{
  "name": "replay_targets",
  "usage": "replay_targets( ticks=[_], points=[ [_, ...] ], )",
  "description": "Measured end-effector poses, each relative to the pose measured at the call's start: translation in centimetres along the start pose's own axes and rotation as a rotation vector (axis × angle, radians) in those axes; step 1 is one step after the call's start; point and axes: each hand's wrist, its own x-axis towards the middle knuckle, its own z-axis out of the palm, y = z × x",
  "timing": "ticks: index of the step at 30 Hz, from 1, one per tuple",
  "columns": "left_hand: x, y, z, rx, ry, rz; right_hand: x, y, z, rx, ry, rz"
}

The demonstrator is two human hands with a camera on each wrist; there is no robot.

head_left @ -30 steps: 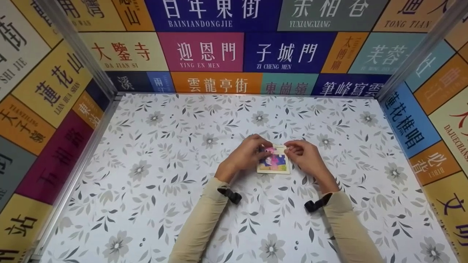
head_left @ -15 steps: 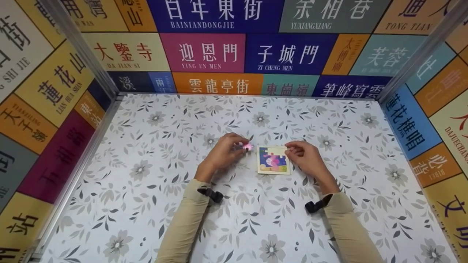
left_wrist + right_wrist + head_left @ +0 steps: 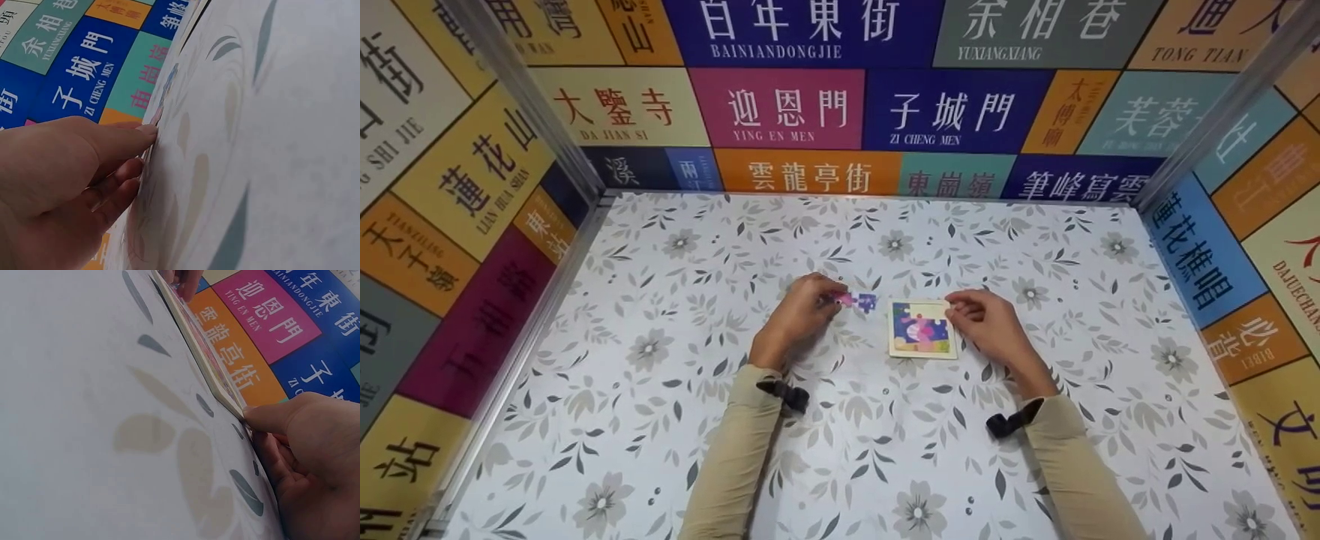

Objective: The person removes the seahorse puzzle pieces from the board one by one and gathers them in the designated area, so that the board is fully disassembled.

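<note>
A small square tray puzzle [image 3: 891, 330] with a pale frame lies on the tablecloth. Its picture is pink, blue and yellow, with a bare cream patch along the top. My right hand [image 3: 984, 319] pinches the frame near its upper right corner; in the right wrist view the thumb lies on the frame's [image 3: 211, 377] corner. Left of the tray, my left hand [image 3: 802, 311] pinches a pink puzzle piece [image 3: 844, 300] low over the cloth. A purple-blue puzzle piece [image 3: 867, 302] sits right beside the pink one; I cannot tell whether they are joined. Fingers partly cover the pink piece.
A white cloth [image 3: 660, 450] with grey flowers and leaves covers the table. Coloured panels with lettering [image 3: 776, 109] stand along the back and both sides, with metal posts at the corners.
My left hand has moved left from the tray with the pink piece, uncovering the tray's top left part. The purple-blue piece has come into sight. My right hand stays at the frame.
</note>
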Motion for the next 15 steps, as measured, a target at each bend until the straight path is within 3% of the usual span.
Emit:
replay_targets(
  ticks=[15],
  points=[
    [-0.22,0.14,0.18,-0.031,-0.014,-0.035,0.01,-0.01,-0.03,0.010,-0.010,-0.008]
  ],
)
